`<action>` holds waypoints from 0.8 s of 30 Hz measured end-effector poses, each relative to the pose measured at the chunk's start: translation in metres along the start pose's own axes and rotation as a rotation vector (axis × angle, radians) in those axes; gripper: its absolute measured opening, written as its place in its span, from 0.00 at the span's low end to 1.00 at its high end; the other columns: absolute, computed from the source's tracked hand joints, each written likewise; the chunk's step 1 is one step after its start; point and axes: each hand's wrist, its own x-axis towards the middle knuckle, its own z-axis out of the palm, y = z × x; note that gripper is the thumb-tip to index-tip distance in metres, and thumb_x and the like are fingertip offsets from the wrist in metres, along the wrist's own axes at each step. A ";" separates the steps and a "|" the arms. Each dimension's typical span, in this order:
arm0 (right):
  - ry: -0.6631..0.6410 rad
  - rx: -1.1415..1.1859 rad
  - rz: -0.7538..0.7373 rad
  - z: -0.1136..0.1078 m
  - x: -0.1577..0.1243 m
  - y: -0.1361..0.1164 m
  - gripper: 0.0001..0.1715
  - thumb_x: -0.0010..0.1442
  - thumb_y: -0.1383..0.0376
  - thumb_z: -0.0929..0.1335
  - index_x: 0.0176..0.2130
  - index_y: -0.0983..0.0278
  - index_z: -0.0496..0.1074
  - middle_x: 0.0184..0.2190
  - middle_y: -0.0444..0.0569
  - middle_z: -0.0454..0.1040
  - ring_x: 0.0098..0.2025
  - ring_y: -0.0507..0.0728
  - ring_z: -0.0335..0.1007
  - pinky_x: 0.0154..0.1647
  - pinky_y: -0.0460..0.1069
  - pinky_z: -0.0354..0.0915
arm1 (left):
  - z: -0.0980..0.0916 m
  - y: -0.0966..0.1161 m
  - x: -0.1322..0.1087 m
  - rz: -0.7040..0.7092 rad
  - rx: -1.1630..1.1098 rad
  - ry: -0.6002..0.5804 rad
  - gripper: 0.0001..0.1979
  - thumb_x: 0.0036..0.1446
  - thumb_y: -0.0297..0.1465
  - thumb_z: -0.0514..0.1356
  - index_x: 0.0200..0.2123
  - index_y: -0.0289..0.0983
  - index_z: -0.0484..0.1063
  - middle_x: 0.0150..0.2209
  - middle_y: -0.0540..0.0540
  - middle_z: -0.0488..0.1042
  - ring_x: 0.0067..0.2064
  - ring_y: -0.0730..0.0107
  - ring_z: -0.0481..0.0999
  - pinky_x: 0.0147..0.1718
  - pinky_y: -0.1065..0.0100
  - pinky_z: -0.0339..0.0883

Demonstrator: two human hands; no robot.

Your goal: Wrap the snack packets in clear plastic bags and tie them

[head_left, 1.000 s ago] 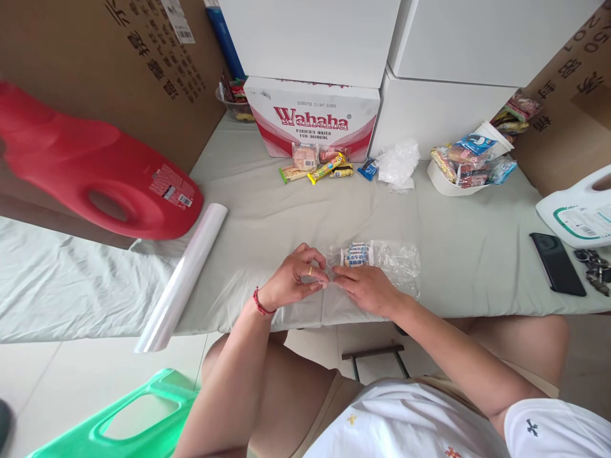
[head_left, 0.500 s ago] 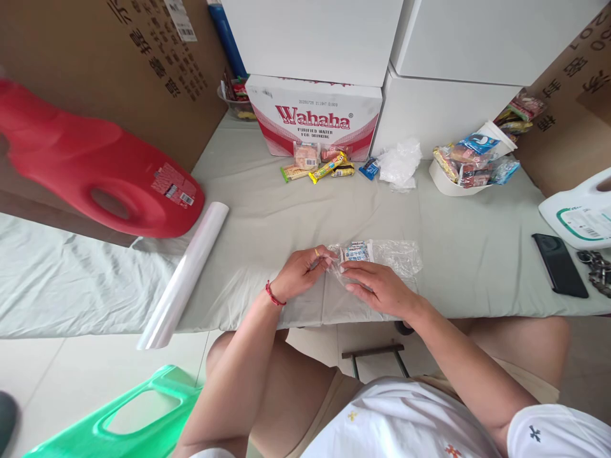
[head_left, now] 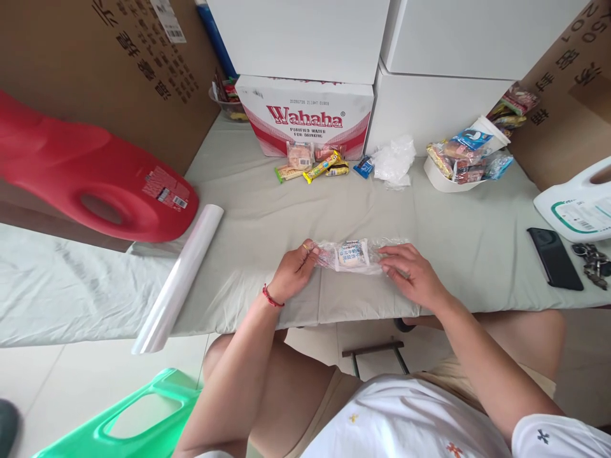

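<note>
A small white packet with blue print [head_left: 352, 254] lies inside clear plastic film [head_left: 328, 254] near the table's front edge. The film is gathered around it into a long narrow strip. My left hand [head_left: 296, 266] pinches the film's left end between thumb and fingers. At the right end, my right hand [head_left: 410, 273] has its thumb and fingers closed on the film, just beside the packet. A red bracelet circles my left wrist.
A clear film roll [head_left: 179, 280] and red jug [head_left: 105, 184] are at left. Behind stand snack packs [head_left: 322, 166], crumpled plastic [head_left: 394, 162] and a white snack tub [head_left: 449, 181]. A phone [head_left: 554, 257], keys [head_left: 592, 264] and white jug [head_left: 577, 207] sit at right.
My right hand has moved right, off the packet to the film's right end. The film is now narrower around the packet. My left hand has shifted slightly left. The view has shifted a little.
</note>
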 end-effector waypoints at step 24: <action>0.089 -0.253 0.431 0.017 0.046 0.044 0.13 0.66 0.58 0.64 0.42 0.60 0.75 0.34 0.50 0.78 0.34 0.59 0.72 0.36 0.53 0.64 | 0.020 -0.011 -0.004 -0.300 0.506 0.406 0.16 0.56 0.40 0.66 0.46 0.40 0.77 0.54 0.34 0.71 0.58 0.40 0.67 0.55 0.42 0.63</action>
